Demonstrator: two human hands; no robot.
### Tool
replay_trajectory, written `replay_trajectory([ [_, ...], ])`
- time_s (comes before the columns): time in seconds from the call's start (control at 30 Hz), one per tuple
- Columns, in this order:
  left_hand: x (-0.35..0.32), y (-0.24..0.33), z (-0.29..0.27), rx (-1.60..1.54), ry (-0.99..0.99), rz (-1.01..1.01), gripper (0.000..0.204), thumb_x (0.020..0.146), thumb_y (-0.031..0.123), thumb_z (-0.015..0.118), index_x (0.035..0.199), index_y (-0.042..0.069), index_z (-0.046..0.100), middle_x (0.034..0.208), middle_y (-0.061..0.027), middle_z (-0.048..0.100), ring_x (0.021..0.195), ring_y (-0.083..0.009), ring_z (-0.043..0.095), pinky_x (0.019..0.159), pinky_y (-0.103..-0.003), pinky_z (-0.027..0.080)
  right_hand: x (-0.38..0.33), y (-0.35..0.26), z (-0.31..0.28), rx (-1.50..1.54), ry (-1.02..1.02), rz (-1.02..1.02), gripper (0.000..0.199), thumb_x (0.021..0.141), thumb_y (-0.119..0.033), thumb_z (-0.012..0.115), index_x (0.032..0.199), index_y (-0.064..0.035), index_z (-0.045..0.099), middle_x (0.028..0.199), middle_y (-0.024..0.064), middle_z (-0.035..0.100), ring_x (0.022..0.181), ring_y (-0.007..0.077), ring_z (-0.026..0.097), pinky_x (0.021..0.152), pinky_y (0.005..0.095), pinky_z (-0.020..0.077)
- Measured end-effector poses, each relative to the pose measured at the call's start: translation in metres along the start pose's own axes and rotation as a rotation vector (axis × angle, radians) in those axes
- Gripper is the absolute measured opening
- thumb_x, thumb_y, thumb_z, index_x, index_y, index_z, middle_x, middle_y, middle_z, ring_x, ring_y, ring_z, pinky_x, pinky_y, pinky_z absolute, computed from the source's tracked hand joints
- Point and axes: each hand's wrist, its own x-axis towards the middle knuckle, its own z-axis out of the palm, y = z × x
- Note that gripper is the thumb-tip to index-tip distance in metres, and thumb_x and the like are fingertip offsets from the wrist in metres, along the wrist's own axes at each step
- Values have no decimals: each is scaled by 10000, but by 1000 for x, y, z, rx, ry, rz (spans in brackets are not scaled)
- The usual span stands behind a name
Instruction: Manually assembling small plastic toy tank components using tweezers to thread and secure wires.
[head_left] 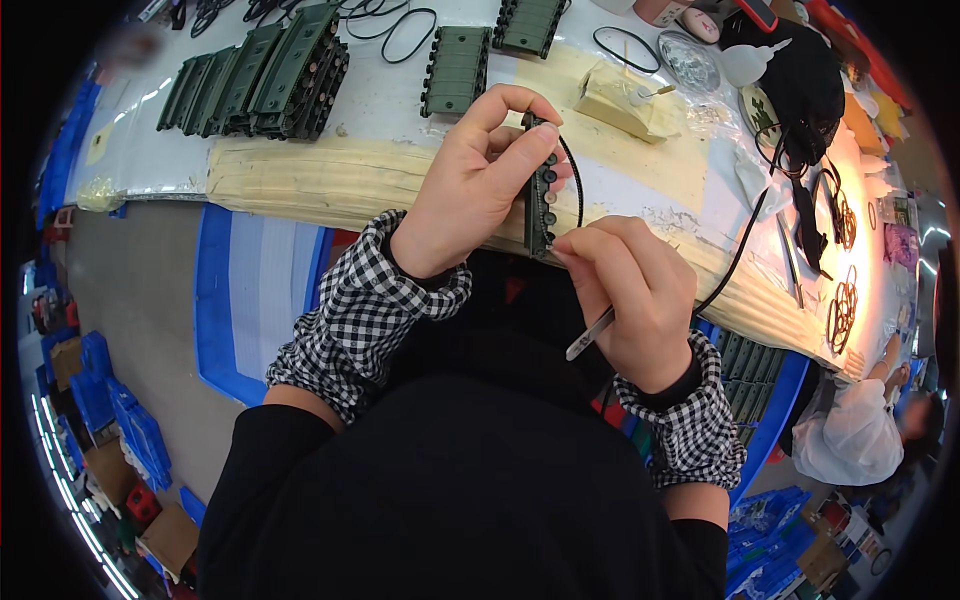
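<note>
My left hand (475, 185) grips a dark green toy tank chassis (536, 220) by its upper end, thumb and fingers closed round it. A row of small round wheels runs along the chassis's right side. From its top a thin black track band (577, 175) curves down on the right. My right hand (635, 285) is closed on metal tweezers (588, 336), whose flat end sticks out below the palm. The fingertips of this hand are at the lower end of the chassis, close to the last wheel. The tweezers' tips are too small to make out.
Several green chassis (295, 75) stand stacked at the back left, and another (456, 72) lies at the back middle. A yellowish block (625, 103) and loose black bands (627, 48) lie farther right. Blue trays (215, 300) flank me. A person in a pale sleeve (850, 435) is at the right.
</note>
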Motion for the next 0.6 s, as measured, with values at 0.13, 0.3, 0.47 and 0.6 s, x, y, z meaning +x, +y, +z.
replay_trajectory([
  [0.13, 0, -2, 2, 13, -1, 15, 177, 978, 164, 487, 1131, 81, 454, 938, -117, 646, 935, -172, 647, 806, -281, 525, -1, 1, -3, -239, -33, -131, 236, 661, -60, 644, 895, -44, 626, 809, 45, 570, 571, 161, 555, 517, 268, 432],
  [0.3, -1, -1, 0, 44, -12, 27, 176, 978, 158, 488, 1132, 79, 455, 927, -101, 644, 934, -154, 638, 809, -273, 512, 5, 6, -12, -203, -157, -167, 191, 694, -66, 646, 881, -55, 608, 794, 41, 536, 577, 167, 553, 520, 274, 432],
  [0.47, 0, -2, 0, 70, -25, 31, 181, 975, 162, 496, 1136, 86, 459, 945, -92, 640, 937, -152, 636, 817, -279, 513, 15, 7, -16, 134, -250, 60, 200, 691, 12, 733, 851, -24, 618, 781, 78, 565, 660, 221, 583, 550, 311, 455],
  [0.6, -1, -2, -1, 70, -22, 22, 180, 975, 162, 495, 1136, 91, 461, 956, -91, 636, 950, -159, 636, 823, -283, 515, 19, 5, -15, 248, -277, 127, 170, 697, 21, 733, 826, -14, 628, 763, 79, 569, 665, 211, 586, 565, 300, 455],
])
